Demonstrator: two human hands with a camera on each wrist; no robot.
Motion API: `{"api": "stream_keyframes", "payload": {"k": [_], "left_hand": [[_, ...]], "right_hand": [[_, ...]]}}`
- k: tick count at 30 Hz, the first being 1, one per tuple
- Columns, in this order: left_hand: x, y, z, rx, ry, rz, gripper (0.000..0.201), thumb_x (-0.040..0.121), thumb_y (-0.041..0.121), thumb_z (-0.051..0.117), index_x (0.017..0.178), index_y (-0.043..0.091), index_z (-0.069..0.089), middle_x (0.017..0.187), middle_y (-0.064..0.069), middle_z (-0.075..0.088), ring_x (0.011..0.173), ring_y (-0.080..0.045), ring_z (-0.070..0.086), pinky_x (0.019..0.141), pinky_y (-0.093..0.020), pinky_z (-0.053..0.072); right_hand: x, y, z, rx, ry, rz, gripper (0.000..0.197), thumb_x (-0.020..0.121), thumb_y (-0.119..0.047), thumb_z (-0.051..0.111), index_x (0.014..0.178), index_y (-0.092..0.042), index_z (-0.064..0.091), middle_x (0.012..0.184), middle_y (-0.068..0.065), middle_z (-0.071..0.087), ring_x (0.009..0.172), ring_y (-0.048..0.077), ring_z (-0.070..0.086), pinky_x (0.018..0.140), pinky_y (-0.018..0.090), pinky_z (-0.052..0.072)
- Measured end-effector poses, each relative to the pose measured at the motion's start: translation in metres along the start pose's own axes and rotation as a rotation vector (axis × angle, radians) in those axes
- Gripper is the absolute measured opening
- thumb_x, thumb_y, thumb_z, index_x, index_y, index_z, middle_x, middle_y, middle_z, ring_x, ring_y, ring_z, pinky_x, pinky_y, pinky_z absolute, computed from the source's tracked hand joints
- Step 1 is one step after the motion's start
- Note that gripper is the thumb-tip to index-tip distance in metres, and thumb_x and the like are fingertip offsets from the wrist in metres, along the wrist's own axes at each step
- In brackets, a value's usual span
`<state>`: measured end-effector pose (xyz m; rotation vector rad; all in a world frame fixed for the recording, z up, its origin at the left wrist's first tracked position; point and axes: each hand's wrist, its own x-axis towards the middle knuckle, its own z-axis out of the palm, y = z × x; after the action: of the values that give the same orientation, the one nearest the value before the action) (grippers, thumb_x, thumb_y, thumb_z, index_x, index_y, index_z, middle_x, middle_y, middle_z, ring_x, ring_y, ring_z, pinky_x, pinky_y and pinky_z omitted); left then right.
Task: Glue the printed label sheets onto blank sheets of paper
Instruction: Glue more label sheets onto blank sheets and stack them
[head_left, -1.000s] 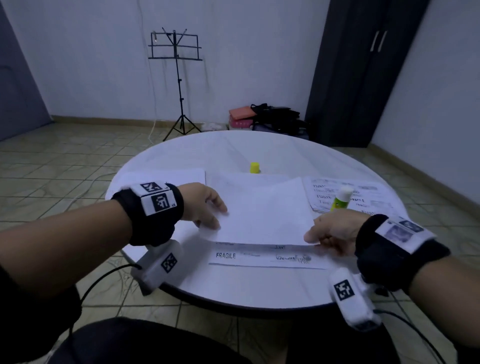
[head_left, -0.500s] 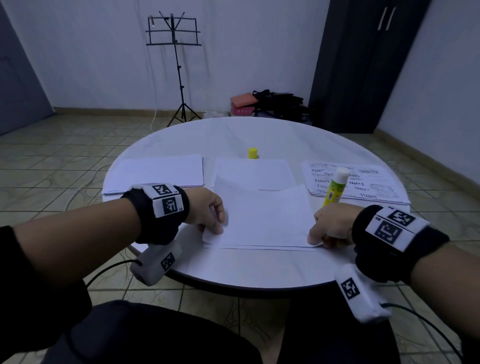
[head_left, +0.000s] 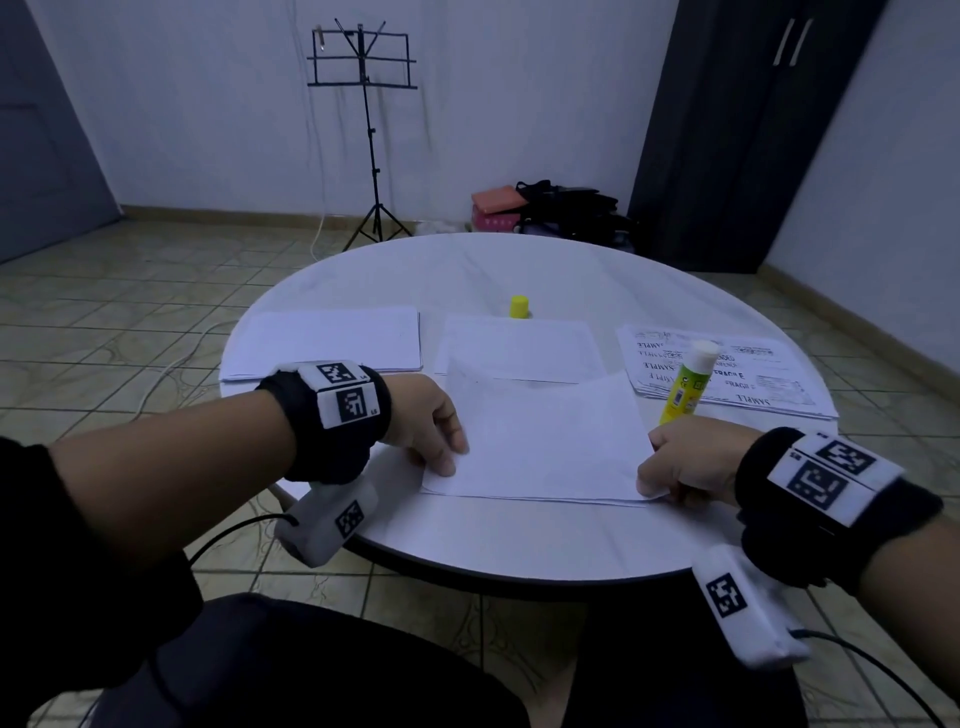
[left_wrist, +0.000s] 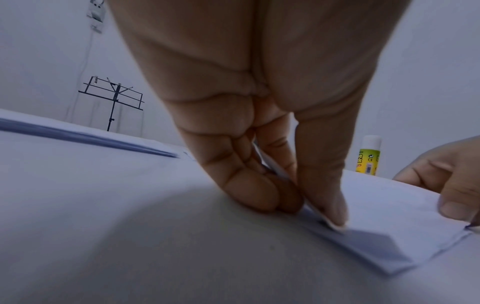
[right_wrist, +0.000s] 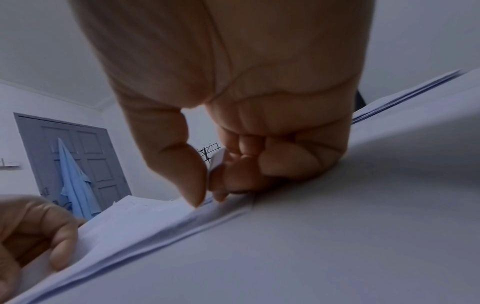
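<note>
A white sheet lies at the near middle of the round white table, on top of another sheet whose edge shows just under it. My left hand pinches its near left corner, thumb on top, as the left wrist view shows. My right hand pinches the near right corner between thumb and curled fingers. The sheet's near edge lies almost flat on the lower one. An uncapped glue stick stands just beyond my right hand.
A stack of blank sheets lies at the left, a single sheet in the middle, and a stack of printed label sheets at the right. The yellow glue cap stands behind the middle sheet. A music stand is on the floor beyond.
Both hands have lowered the top sheet toward me onto the printed sheet. The FRAGILE strip that showed below it is now covered.
</note>
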<state>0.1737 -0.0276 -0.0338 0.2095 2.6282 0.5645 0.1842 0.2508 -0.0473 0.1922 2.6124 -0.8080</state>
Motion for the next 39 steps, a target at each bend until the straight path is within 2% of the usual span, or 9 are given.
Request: {"api": "stream_keyframes", "payload": {"k": [4,6,9,13,20,25,29,36,39], "left_hand": [[0.000,0.000,0.000,0.006,0.002,0.006,0.025,0.073,0.019,0.081,0.093,0.026,0.068,0.042,0.019,0.055,0.049,0.002,0.052,0.046,-0.001,0.035],[0.000,0.000,0.000,0.012,0.007,0.006,0.025,0.073,0.019,0.081,0.093,0.026,0.068,0.045,0.018,0.056,0.046,0.004,0.052,0.045,0.000,0.035],[-0.002,0.000,0.000,0.030,0.007,0.008,0.027,0.074,0.018,0.080,0.096,0.026,0.067,0.059,0.013,0.058,0.055,-0.001,0.053,0.046,-0.001,0.035],[-0.005,-0.001,0.001,0.097,-0.001,-0.001,0.038,0.072,0.022,0.082,0.105,0.029,0.066,0.071,0.010,0.053,0.064,-0.001,0.048,0.056,-0.012,0.036],[-0.006,-0.003,0.001,0.127,-0.027,0.011,0.046,0.070,0.021,0.083,0.109,0.031,0.063,0.072,0.011,0.054,0.064,-0.001,0.047,0.057,-0.016,0.035],[-0.006,-0.002,0.002,0.165,-0.027,0.021,0.048,0.071,0.022,0.082,0.113,0.030,0.061,0.074,0.010,0.054,0.064,-0.001,0.048,0.055,-0.014,0.035],[-0.004,-0.002,0.002,0.175,-0.036,0.021,0.049,0.071,0.021,0.082,0.114,0.029,0.061,0.079,0.006,0.058,0.064,-0.002,0.050,0.057,-0.013,0.038],[-0.001,-0.003,0.002,0.158,-0.048,0.019,0.048,0.069,0.020,0.083,0.111,0.030,0.061,0.078,0.005,0.060,0.065,-0.004,0.053,0.063,-0.015,0.041],[-0.001,-0.004,0.002,0.153,-0.050,0.014,0.045,0.070,0.020,0.083,0.106,0.033,0.060,0.082,0.002,0.062,0.064,-0.004,0.052,0.062,-0.016,0.041]], "right_hand": [[-0.002,-0.001,0.000,-0.007,-0.016,0.004,0.020,0.055,-0.008,0.070,0.062,-0.008,0.051,0.054,0.010,0.054,0.058,0.024,0.046,0.049,0.023,0.031],[-0.001,-0.001,0.000,-0.005,-0.012,0.005,0.020,0.059,-0.005,0.070,0.062,-0.007,0.051,0.053,0.010,0.053,0.058,0.023,0.046,0.049,0.023,0.031],[0.000,0.000,0.000,-0.002,0.002,0.007,0.020,0.066,0.000,0.067,0.061,-0.007,0.049,0.051,0.009,0.052,0.054,0.022,0.044,0.048,0.022,0.030],[-0.002,-0.001,0.000,-0.005,-0.006,0.008,0.020,0.062,-0.002,0.068,0.062,-0.008,0.049,0.050,0.008,0.051,0.052,0.021,0.044,0.048,0.022,0.030],[0.000,0.001,0.001,-0.026,-0.001,0.004,0.021,0.067,0.003,0.065,0.062,-0.008,0.049,0.052,0.009,0.051,0.053,0.021,0.044,0.047,0.022,0.030],[-0.006,-0.008,-0.001,-0.109,-0.014,0.001,0.019,0.070,0.001,0.067,0.073,-0.008,0.051,0.054,0.006,0.051,0.046,0.018,0.043,0.044,0.019,0.033],[-0.009,-0.011,-0.005,-0.194,-0.005,0.005,0.030,0.068,-0.005,0.073,0.064,-0.014,0.044,0.052,0.001,0.053,0.045,0.016,0.044,0.042,0.018,0.032],[-0.009,-0.011,-0.007,-0.215,-0.004,0.000,0.034,0.068,-0.011,0.079,0.065,-0.016,0.046,0.053,-0.001,0.058,0.047,0.014,0.047,0.044,0.020,0.034],[-0.010,-0.010,-0.007,-0.214,-0.016,-0.002,0.033,0.068,-0.010,0.079,0.066,-0.015,0.046,0.054,-0.001,0.058,0.047,0.014,0.048,0.045,0.019,0.035]]}}
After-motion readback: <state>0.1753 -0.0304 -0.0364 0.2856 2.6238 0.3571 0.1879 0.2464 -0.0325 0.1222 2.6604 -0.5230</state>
